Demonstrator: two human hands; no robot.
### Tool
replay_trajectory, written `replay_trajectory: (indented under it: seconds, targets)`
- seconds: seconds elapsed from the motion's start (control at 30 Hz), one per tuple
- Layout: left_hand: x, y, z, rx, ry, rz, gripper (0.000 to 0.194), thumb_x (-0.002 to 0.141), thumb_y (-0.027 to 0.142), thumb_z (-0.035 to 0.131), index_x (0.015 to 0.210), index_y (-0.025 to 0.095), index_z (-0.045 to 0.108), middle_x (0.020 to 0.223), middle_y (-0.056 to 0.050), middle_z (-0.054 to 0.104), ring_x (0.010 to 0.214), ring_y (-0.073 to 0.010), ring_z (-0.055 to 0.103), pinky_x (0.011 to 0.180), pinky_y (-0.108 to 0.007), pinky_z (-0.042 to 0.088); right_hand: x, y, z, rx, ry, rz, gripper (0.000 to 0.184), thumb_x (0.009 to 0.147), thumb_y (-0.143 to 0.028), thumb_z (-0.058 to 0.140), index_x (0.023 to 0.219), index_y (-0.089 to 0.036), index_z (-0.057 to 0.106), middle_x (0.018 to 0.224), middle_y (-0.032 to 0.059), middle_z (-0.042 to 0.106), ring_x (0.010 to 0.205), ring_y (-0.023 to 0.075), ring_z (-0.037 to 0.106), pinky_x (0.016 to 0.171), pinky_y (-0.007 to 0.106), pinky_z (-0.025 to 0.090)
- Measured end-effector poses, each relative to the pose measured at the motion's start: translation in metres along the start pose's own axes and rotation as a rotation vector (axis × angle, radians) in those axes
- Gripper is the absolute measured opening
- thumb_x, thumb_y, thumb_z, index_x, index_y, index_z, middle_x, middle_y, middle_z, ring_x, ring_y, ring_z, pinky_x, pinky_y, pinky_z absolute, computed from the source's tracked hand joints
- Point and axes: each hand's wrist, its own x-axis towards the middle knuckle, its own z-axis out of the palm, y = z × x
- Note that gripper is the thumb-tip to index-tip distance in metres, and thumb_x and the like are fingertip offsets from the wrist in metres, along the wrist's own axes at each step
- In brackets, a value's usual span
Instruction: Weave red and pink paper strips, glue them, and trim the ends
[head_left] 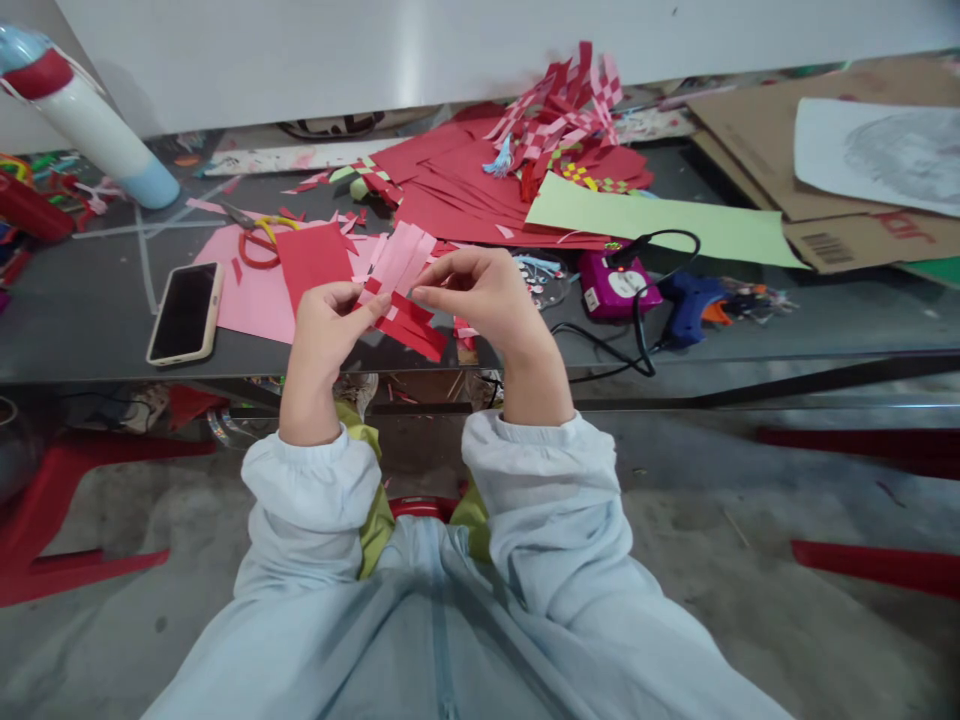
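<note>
Evidently the flat piece of interlaced pink and red paper strips [405, 318] was the delicate thing: it lay in the person's fingers at the centre of the frame, over the front edge of the dark grey desk [825, 320]. Its strip ends fanned apart at the top and lower right, so a strip seemed liable to slide out of the weave if the left thumb eased its pressure. Too hard a tug from the right fingertips would probably have creased or torn the thin paper. A freed strip might also have dropped past the desk's edge to the floor. A black power cable [638, 325], right of centre, ran close to the right wrist, and a wide sweep of that arm could have snagged it.

The left hand [326, 325] grasped the piece at its left side, the thumb pressed flat on top and the other fingers largely hidden. The right hand [487, 300] arched in from the right, wrist bent, its thumb and index fingertips close together at the piece's right edge; whether they pinched a strip could not be told. Both forearms rose from the lower part of the frame, their pale blue elastic-cuffed sleeves [551, 490] ending short of the wrists.
</note>
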Motion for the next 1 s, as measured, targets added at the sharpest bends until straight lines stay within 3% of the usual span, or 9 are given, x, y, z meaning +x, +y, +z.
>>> replay_trajectory:
  seconds: [0.17, 0.43, 0.8, 1.0]
  targets:
    - [0.001, 0.000, 0.000, -0.024, -0.030, 0.017, 0.039, 0.064, 0.053, 0.082, 0.057, 0.018, 0.066, 0.056, 0.001, 0.058, 0.054, -0.0086, 0.046, 0.051, -0.023, 0.035, 0.002, -0.001, 0.010, -0.033, 0.022, -0.047, 0.016, 0.071, -0.026, 0.076, 0.082, -0.014, 0.076, 0.072, 0.0033, 0.068, 0.061, 0.0099, 0.050, 0.055, 0.026, 0.037]
    - [-0.001, 0.002, 0.000, -0.003, -0.076, 0.067, 0.040, 0.068, 0.055, 0.078, 0.057, 0.019, 0.065, 0.056, 0.001, 0.055, 0.055, -0.0092, 0.046, 0.054, -0.023, 0.039, 0.003, 0.000, 0.014, -0.068, 0.023, -0.087, 0.013, 0.072, -0.025, 0.076, 0.079, -0.014, 0.077, 0.074, 0.0046, 0.068, 0.063, 0.0112, 0.051, 0.060, 0.027, 0.039]
    - [-0.005, 0.000, 0.003, -0.017, -0.062, 0.036, 0.039, 0.066, 0.051, 0.080, 0.056, 0.018, 0.062, 0.053, 0.003, 0.049, 0.052, -0.0081, 0.041, 0.050, -0.024, 0.031, 0.002, 0.001, 0.013, -0.192, 0.017, -0.167, 0.010, 0.079, -0.015, 0.063, 0.070, -0.017, 0.059, 0.072, 0.0016, 0.060, 0.065, 0.0117, 0.049, 0.065, 0.028, 0.040]
    - [-0.003, -0.004, 0.001, 0.002, -0.017, 0.012, 0.043, 0.068, 0.055, 0.078, 0.054, 0.019, 0.059, 0.053, 0.003, 0.050, 0.052, -0.0082, 0.041, 0.050, -0.024, 0.033, 0.006, 0.008, 0.007, -0.144, 0.157, -0.044, 0.015, 0.091, -0.031, 0.056, 0.080, -0.021, 0.055, 0.072, 0.0013, 0.054, 0.064, 0.0128, 0.048, 0.060, 0.028, 0.040]
